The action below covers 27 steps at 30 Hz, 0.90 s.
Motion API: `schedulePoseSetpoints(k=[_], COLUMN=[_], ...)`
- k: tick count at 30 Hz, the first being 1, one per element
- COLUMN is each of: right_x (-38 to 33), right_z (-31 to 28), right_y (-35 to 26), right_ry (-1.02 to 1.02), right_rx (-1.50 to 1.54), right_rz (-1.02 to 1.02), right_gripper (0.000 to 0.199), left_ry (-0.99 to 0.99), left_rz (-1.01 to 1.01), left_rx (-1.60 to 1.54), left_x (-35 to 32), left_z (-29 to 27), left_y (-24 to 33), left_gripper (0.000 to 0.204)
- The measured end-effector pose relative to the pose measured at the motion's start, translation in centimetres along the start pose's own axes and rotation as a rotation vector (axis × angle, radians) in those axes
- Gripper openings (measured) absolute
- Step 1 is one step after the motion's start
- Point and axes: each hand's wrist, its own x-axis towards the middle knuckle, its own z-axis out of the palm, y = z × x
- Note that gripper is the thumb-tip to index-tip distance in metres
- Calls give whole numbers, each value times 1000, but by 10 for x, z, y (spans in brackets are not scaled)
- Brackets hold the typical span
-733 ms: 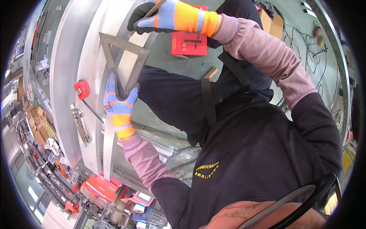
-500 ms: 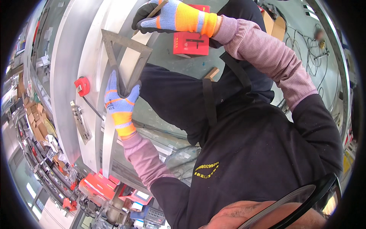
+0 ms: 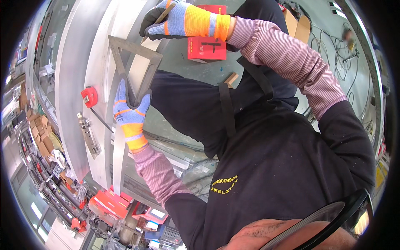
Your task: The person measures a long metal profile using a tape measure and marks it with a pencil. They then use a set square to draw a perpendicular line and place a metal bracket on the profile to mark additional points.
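The metal triangle [image 3: 135,46] lies across the pale bar [image 3: 141,66]; our left hand [image 3: 131,111] grips its near corner. Apart, our right hand [image 3: 166,21] pinches a thin stick [image 3: 165,13]. Seemingly we are marking, which calls for steady triangle.

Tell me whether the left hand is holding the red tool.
No, the left hand holds the metal triangle, and the red tool lies apart from it.

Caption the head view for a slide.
Left hand holds a set square over a metal bar, right hand grips a thin stick, red tape measure to the left.
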Motion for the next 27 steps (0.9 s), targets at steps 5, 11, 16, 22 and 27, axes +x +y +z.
schedulePoseSetpoints(k=[5, 11, 16, 22, 27], right_x=[4, 1, 3, 3, -3], right_z=[11, 5, 15, 17, 11], right_y=[7, 3, 6, 6, -8], right_ry=[75, -15, 43, 37, -24], right_rx=[-101, -118, -157, -252, -301], right_rz=[37, -49, -63, -82, -15], right_gripper=[48, 58, 58, 60, 58], left_ry=[-10, -19, -15, -19, -14], left_rz=[-6, 0, -9, -6, 3], left_rx=[-3, -17, -4, -22, -6], left_x=[0, 0, -4, -4, -6], left_z=[-2, -2, -3, -2, -3], left_y=[1, 1, 0, -1, -4], left_gripper=[81, 80, 80, 81, 80])
